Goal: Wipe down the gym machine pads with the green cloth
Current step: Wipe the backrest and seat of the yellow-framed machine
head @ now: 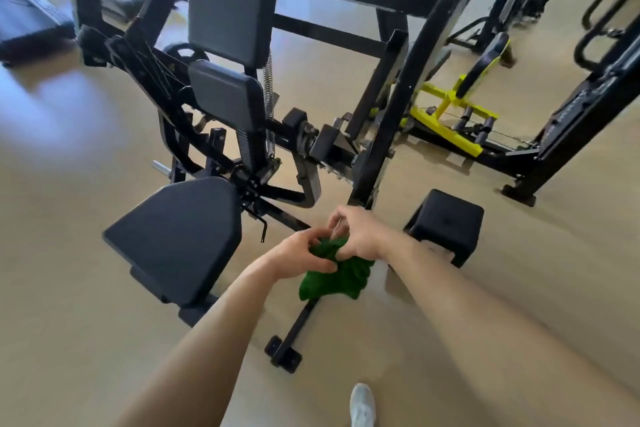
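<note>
Both bare forearms reach forward and meet in front of the body, above the floor. The left hand has its fingers curled, with thumb and fingertips pinching the bunched cloth from the left. The right hand is bent at the wrist, its fingers curled down into the top of the cloth. The cloth hangs crumpled between and below both hands, clear of the pads. The seat pad lies just left of the hands, and the back pad stands upright beyond. A black stool sits just right of the right forearm.
</note>
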{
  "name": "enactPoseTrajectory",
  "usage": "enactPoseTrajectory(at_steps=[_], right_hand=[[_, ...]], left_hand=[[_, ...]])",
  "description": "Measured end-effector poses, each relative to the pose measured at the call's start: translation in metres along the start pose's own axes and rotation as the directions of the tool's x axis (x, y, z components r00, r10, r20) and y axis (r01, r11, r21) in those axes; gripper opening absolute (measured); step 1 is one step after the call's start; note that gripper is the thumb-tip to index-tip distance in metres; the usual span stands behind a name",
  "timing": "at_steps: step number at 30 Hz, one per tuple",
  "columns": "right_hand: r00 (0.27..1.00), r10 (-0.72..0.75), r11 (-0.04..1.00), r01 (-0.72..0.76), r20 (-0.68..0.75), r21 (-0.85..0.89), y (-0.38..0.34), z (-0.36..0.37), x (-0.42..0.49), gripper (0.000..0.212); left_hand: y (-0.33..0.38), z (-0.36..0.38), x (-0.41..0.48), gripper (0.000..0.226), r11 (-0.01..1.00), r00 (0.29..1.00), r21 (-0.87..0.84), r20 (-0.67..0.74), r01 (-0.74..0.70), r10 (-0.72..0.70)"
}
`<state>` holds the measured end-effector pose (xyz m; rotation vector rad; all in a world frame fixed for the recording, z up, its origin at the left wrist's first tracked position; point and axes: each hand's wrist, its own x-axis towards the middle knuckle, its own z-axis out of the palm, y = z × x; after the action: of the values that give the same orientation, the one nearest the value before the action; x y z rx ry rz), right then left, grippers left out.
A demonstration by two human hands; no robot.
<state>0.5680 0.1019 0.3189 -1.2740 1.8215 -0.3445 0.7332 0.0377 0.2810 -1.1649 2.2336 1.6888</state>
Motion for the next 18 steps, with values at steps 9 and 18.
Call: enactPoseTrajectory(at_steps=[9,18], right_hand=[[0.993,-0.047,0.997,0.053,-0.108,0.054,0.135,-0.092,-0.036,0.032],[0.973,0.110,0.908,-0.015,-0.203,0.418,0.301,-0.237,-0.063,0.013]], left_hand=[[0.099,0.102,0.076,0.013,0.989,0.993,0.137,-0.101,-0.049,0.063],[0.261,0.193,0.208,0.016,0.981,0.985,0.157,-0.113,-0.111,0.129]])
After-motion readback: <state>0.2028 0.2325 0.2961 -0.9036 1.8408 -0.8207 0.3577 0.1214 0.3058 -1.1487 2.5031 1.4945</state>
